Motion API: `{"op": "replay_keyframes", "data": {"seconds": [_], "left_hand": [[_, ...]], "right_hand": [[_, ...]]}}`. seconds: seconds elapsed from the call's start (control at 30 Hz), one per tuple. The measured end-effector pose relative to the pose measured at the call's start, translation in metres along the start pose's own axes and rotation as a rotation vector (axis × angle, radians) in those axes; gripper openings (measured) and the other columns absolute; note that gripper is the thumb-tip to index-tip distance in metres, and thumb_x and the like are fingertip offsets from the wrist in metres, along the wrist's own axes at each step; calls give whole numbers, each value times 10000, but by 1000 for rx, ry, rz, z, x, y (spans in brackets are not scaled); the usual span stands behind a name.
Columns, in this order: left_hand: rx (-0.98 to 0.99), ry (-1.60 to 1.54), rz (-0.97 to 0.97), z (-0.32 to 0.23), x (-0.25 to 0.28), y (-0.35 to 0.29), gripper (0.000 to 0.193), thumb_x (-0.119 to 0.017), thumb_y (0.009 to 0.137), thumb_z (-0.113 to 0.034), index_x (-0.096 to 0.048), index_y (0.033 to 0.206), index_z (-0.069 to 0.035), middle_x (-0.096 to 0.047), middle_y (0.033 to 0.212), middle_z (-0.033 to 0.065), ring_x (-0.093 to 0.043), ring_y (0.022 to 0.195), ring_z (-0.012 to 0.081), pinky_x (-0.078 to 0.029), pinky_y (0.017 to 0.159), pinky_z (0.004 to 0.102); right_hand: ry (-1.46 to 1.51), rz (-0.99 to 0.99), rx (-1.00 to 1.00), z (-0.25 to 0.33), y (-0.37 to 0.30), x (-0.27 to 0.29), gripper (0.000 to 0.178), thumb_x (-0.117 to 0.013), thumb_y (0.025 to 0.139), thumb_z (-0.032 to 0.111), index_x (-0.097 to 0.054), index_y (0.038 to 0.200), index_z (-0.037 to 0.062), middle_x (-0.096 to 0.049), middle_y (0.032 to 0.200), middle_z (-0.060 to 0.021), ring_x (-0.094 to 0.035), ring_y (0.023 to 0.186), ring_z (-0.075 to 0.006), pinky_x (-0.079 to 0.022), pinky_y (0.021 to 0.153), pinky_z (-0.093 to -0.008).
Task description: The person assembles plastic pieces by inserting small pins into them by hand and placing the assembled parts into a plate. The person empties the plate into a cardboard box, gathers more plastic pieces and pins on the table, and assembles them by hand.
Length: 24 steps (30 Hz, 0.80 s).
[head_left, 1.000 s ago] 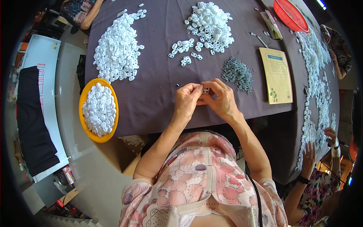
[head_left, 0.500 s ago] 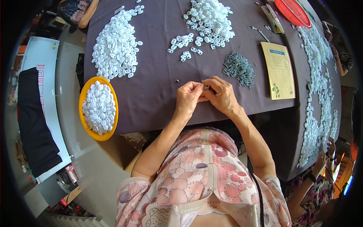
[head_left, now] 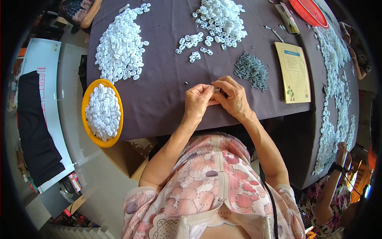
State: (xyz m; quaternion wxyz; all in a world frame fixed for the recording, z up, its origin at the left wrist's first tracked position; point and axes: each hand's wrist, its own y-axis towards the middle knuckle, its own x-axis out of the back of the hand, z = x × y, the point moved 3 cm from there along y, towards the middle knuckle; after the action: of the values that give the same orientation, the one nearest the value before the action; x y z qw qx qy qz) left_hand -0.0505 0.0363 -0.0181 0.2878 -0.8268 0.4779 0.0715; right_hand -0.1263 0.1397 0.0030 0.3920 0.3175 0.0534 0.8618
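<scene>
Both my hands meet over the near edge of the dark-covered table, fingers closed in a pinch. Between the fingertips sits a small white two-hole plastic piece (head_left: pixel 217 89), mostly covered by them. My left hand (head_left: pixel 196 101) grips it from the left. My right hand (head_left: pixel 234 97) pinches it from the right, with the index finger bent over the top. Just beyond the right hand lies a heap of small grey screw-like pins (head_left: pixel 251 71). A single small dark pin (head_left: pixel 186 83) lies near my left fingertips. Farther off is a pile of white two-hole pieces (head_left: pixel 225 20), with several loose ones (head_left: pixel 191 41) before it.
Left stands a large pile of white oval pieces (head_left: pixel 119 47); a yellow bowl (head_left: pixel 86 119) of them sits at the table's corner. Right lie a tan booklet (head_left: pixel 294 73), a red basket (head_left: pixel 308 14) and rows of white pieces (head_left: pixel 334 79). A co-worker's hands (head_left: pixel 343 155) are at lower right.
My hands stay together on the white piece, and my right index finger has risen slightly. The co-worker's hands at the lower right have shifted. The view has moved a little.
</scene>
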Motion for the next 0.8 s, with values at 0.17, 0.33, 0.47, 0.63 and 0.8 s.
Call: {"op": "replay_keyframes", "data": {"seconds": [0.17,0.33,0.47,0.63,0.8], "left_hand": [[-35,47,4,6,4,-1,151,-511,891,-100,-564,834,30,-609,780,101,-631,688,168,-569,645,306],[-48,105,45,13,9,3,141,-516,883,-106,-551,850,26,-599,764,84,-622,684,142,-568,629,294],[-28,128,39,7,2,4,137,-522,874,-96,-555,819,25,-583,734,56,-606,657,120,-571,623,292],[-26,111,34,8,6,4,140,-529,866,-91,-570,807,28,-578,719,48,-591,641,105,-575,607,296],[-156,258,-51,2,5,-2,149,-531,851,-82,-567,810,56,-596,733,68,-589,647,103,-550,560,244]], "right_hand": [[-11,-5,38,1,-3,-2,218,-644,680,41,-593,890,10,-571,819,-105,-588,684,-270,-483,592,-325],[-58,-8,73,6,-3,-2,208,-628,679,0,-601,885,-5,-581,798,-112,-593,676,-264,-481,591,-315],[-94,-25,107,5,-4,1,189,-620,693,36,-585,877,14,-559,770,-104,-571,657,-281,-470,583,-339],[-87,-8,81,7,-3,-3,174,-624,690,31,-593,860,17,-567,772,-102,-574,665,-282,-469,588,-340],[-86,-37,6,16,0,-5,170,-625,685,6,-611,854,23,-589,802,-106,-596,681,-270,-478,592,-320]]}}
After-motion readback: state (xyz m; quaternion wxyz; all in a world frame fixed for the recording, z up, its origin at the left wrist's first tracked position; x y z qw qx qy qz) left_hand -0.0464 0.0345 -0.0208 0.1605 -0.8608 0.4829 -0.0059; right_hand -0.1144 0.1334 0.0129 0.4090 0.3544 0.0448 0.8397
